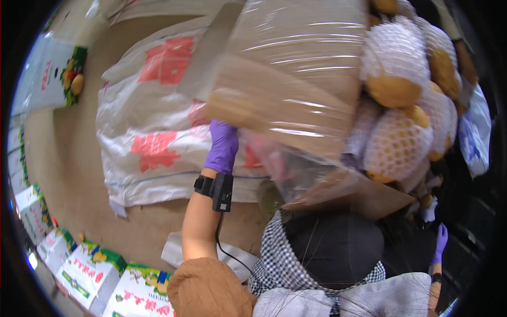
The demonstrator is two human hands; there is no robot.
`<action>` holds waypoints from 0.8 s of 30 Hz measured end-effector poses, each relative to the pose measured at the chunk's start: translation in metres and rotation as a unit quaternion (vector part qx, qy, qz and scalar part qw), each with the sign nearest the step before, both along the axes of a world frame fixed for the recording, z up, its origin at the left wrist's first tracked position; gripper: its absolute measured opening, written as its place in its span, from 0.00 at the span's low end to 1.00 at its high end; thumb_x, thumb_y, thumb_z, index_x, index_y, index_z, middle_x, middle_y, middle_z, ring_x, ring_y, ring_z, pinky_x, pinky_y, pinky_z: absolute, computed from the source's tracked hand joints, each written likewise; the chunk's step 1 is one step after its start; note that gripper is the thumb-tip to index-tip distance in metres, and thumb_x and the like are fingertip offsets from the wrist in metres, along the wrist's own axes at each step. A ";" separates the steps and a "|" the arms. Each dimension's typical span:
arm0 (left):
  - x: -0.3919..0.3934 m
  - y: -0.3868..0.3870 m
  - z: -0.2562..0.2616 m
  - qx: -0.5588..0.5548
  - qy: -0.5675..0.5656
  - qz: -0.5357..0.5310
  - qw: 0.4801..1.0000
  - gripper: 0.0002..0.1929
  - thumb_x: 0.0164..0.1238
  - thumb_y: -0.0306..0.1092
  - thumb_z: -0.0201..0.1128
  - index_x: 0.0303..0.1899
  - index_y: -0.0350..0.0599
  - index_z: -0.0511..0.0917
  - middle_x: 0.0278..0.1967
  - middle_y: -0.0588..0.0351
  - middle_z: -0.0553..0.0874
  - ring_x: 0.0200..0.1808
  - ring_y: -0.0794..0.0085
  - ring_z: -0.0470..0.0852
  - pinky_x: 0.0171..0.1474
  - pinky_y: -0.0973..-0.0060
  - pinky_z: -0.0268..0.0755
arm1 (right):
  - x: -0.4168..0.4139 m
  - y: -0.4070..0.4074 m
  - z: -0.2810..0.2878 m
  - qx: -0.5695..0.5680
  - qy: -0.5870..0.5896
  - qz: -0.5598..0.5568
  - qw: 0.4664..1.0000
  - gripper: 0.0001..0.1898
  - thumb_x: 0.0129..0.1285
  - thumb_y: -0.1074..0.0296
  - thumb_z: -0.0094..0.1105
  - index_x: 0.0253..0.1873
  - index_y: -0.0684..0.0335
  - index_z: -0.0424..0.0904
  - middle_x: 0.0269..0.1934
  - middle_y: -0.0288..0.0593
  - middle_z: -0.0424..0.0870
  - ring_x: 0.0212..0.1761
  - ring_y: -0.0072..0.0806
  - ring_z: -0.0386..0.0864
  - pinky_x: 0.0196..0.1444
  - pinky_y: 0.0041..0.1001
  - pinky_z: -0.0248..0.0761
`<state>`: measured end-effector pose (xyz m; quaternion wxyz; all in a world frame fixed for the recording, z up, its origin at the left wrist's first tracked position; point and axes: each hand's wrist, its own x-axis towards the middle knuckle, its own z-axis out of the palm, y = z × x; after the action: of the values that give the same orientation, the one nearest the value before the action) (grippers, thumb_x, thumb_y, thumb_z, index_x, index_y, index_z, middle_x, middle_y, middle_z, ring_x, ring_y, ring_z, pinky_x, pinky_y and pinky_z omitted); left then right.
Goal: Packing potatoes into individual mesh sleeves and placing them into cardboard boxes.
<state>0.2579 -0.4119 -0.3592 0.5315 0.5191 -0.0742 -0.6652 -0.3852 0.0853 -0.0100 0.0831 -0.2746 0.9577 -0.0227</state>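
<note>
My left hand (223,144), in a purple glove, meets the near left corner of a brown cardboard box (293,79). Its fingers are hidden under that corner and appear to grip it. Glossy clear film covers the cardboard, which is blurred. A cardboard flap (356,196) sticks out at the near end beside my lap. Far to the right, my right hand (441,241), also purple-gloved, is low beside dark crates; its small, foreshortened fingers do not show whether they hold anything. Large yellow fruits (398,138) in white foam nets are piled directly right of the box.
A white woven sack (142,115) with red print is spread on the brown floor (71,158). Several printed white cartons (85,273) line the lower left, and another carton (51,75) is at upper left. Black crates (471,222) and a plastic bag (475,130) stand at right.
</note>
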 end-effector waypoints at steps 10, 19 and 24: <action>0.090 -0.026 0.082 -0.213 -0.301 0.019 0.929 0.18 0.64 0.41 0.67 0.48 0.38 0.78 0.42 0.57 0.82 0.41 0.75 0.80 0.42 0.74 0.76 | 0.027 0.011 -0.024 -0.110 0.053 -0.021 0.992 0.17 0.70 0.64 0.53 0.56 0.70 0.77 0.54 0.50 0.81 0.57 0.35 0.77 0.61 0.28 0.66; -0.036 0.014 0.420 -0.618 -0.563 -0.067 0.544 0.24 0.54 0.31 0.71 0.53 0.39 0.74 0.46 0.53 0.80 0.44 0.69 0.81 0.54 0.70 0.73 | 0.010 0.036 -0.062 -0.264 0.083 -0.012 0.961 0.16 0.67 0.63 0.56 0.53 0.68 0.79 0.50 0.51 0.82 0.53 0.36 0.79 0.58 0.29 0.68; -0.158 0.054 0.427 -0.691 -0.498 -0.491 0.184 0.30 0.38 0.41 0.75 0.48 0.44 0.78 0.43 0.50 0.81 0.62 0.51 0.71 0.72 0.53 0.50 | 0.025 0.033 -0.075 -0.373 0.050 -0.033 0.926 0.15 0.67 0.65 0.56 0.52 0.68 0.79 0.49 0.49 0.82 0.53 0.34 0.79 0.58 0.28 0.68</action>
<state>0.0994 -0.3582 0.0676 0.0930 0.0231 -0.9926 -0.0743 -0.3606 0.1179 -0.0854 -0.0745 -0.2548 0.8914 -0.3674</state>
